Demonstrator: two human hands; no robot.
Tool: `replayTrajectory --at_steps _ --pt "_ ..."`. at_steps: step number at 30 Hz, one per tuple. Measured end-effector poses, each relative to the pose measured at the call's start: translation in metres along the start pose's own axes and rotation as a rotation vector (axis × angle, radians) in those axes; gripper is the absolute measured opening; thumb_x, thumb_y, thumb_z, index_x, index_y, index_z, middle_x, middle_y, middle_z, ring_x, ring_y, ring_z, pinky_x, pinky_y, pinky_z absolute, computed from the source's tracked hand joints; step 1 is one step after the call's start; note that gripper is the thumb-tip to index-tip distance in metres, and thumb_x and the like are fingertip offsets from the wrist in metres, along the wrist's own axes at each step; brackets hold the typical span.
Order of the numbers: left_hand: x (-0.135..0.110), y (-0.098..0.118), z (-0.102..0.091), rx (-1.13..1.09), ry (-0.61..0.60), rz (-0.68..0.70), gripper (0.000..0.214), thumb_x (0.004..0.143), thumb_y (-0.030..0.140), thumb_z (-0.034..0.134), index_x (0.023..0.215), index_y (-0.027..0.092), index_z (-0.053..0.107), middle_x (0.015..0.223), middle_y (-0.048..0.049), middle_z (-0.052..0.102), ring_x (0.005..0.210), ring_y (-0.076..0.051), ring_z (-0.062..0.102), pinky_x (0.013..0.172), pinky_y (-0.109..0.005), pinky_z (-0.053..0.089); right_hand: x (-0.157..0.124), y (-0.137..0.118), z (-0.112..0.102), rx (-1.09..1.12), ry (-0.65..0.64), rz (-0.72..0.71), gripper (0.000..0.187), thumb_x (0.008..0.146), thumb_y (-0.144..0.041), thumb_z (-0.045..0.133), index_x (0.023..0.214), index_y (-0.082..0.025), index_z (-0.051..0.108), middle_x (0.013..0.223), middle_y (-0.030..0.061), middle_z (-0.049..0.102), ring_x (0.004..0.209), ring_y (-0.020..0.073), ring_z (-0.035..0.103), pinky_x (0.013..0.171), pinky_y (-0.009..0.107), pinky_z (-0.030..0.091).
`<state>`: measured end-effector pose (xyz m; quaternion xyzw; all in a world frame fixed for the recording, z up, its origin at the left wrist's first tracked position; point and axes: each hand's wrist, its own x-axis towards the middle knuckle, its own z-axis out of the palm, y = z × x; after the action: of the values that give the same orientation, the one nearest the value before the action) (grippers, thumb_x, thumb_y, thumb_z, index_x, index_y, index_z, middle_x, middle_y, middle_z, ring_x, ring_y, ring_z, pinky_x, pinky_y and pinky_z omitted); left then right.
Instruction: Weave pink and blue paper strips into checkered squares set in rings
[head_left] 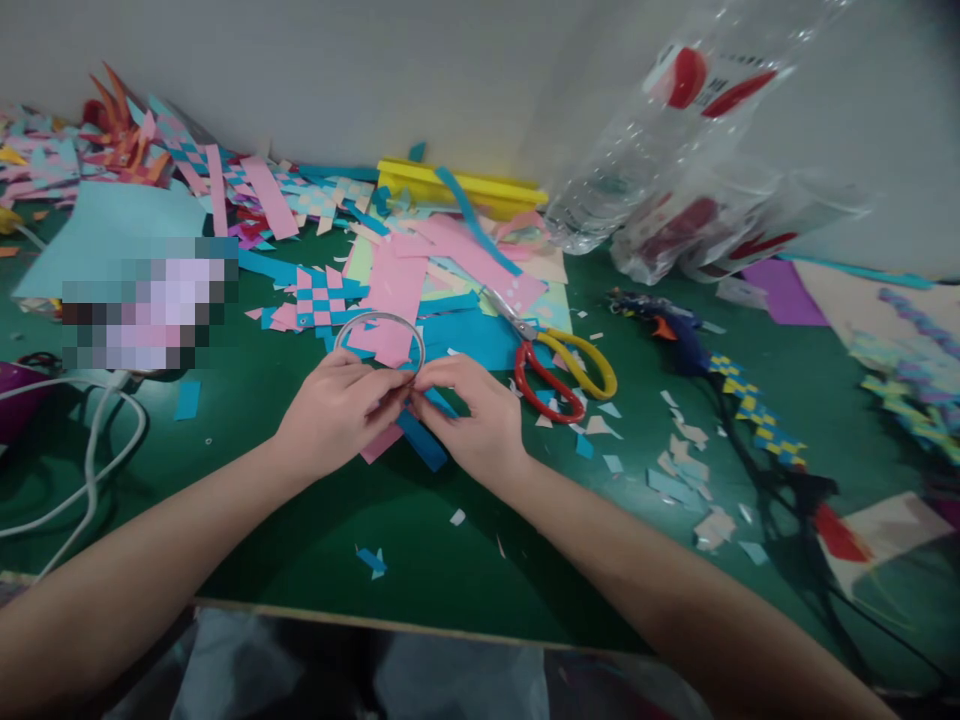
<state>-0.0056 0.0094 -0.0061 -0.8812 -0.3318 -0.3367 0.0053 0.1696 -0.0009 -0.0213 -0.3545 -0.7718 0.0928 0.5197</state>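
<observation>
My left hand (330,410) is closed at the lower edge of a thin, pale ring (421,345) that looks like a nearly used-up tape roll. Beside it, my right hand (484,410) is pinched, its fingertips meeting those of my left; what lies between them is too small to tell. Blue paper strips (424,445) lie under the fingertips. Behind the ring is a pink-and-blue woven paper piece (322,298). Scissors (529,335) with one red and one yellow handle rest open just right of my right hand.
Paper strips and a yellow bar-shaped piece (461,185) line the back. Clear bottles or cups (600,190) stand back right. A blurred-out object (157,305) with a white cable (94,470) lies left. A dark stick-like item (667,335) and paper scraps (686,455) are right.
</observation>
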Motion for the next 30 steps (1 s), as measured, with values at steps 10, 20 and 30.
replayTrajectory --at_steps 10,20,30 --pt "0.0 0.001 0.001 0.027 0.006 0.012 0.014 0.09 0.018 0.053 0.098 0.014 0.065 0.082 -0.0043 0.074 0.068 -0.016 0.068 0.069 -0.031 0.049 -0.001 -0.001 -0.001 -0.126 -0.034 0.01 0.013 0.08 -0.009 0.055 0.08 -0.022 0.057 0.077 0.0013 0.066 0.078 0.0165 0.062 0.074 0.034 0.048" --pt "0.001 0.001 -0.002 0.04 0.003 0.009 0.014 0.089 0.019 0.052 0.093 0.016 0.065 0.073 -0.0012 0.072 0.064 -0.014 0.066 0.071 -0.03 0.047 0.002 0.002 -0.004 -0.257 -0.048 -0.053 0.013 0.086 -0.021 0.058 0.073 -0.023 0.06 0.06 -0.0033 0.053 0.065 0.0129 0.051 0.072 0.033 0.039" --pt "0.005 -0.001 -0.011 -0.105 0.057 -0.172 0.014 0.087 0.024 0.055 0.087 0.023 0.069 0.073 0.0023 0.073 0.063 -0.012 0.064 0.072 -0.03 0.05 -0.001 0.0 -0.007 -0.297 -0.017 -0.228 0.014 0.085 -0.016 0.06 0.082 -0.03 0.063 0.063 -0.0035 0.054 0.071 0.014 0.054 0.076 0.035 0.039"
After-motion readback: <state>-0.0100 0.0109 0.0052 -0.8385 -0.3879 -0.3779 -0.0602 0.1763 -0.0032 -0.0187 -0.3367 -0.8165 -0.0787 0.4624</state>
